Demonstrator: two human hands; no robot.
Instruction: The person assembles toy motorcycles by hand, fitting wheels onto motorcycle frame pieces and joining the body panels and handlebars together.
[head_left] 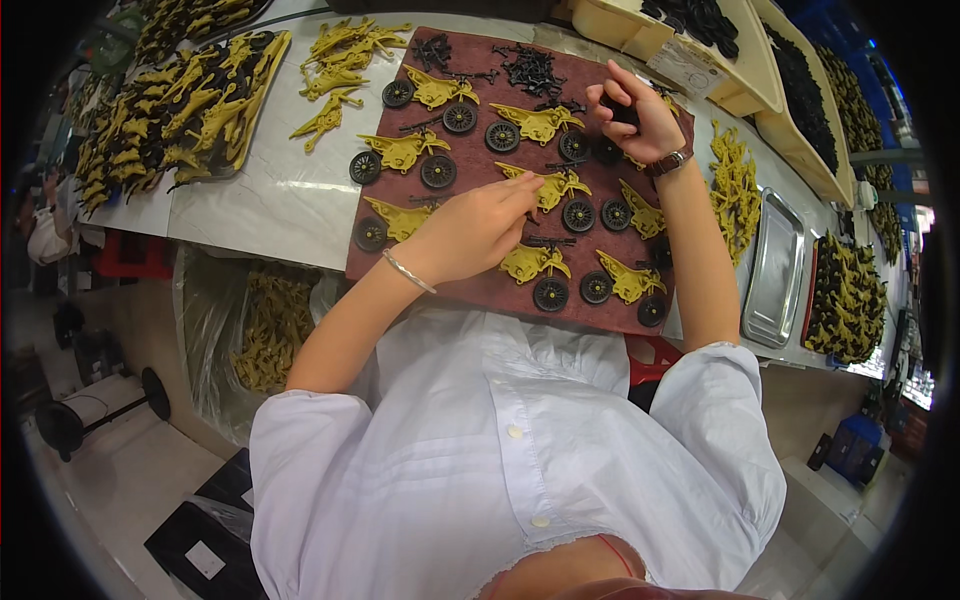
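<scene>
On a dark red mat (475, 110) lie several toy motorcycles with yellow bodies and black spoked wheels. My left hand (475, 228) reaches over the middle of the mat, its fingers pinched together at a toy motorcycle (562, 188). Whatever sits between those fingertips is hidden. Above the mat's far right part, my right hand (645, 120) is raised with its fingers curled around black parts (622, 108), too dark to make out fully. Below that hand lies another toy motorcycle, partly covered. Small black pieces (530, 72) are heaped at the mat's far edge.
Yellow body parts (340, 70) lie left of the mat, and more (733, 190) lie right of it. A heaped tray (200, 110) stands far left. At right are a metal tray (775, 270), a yellow-black pile (845, 300) and cream bins (740, 60) of black parts.
</scene>
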